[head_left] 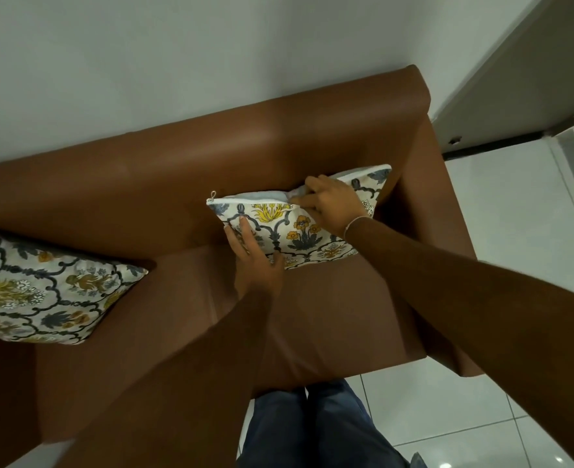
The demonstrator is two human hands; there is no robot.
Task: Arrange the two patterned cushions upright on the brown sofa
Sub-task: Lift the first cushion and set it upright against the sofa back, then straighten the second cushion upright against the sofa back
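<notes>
A floral patterned cushion stands upright against the backrest at the right end of the brown sofa. My right hand pinches its top edge near the zip. My left hand lies flat on the cushion's lower left face, fingers spread. A second patterned cushion lies tilted on the seat at the left end, apart from both hands.
A white wall rises behind the sofa. White tiled floor spreads to the right, with a grey door at the upper right. My legs in blue jeans stand at the sofa's front edge.
</notes>
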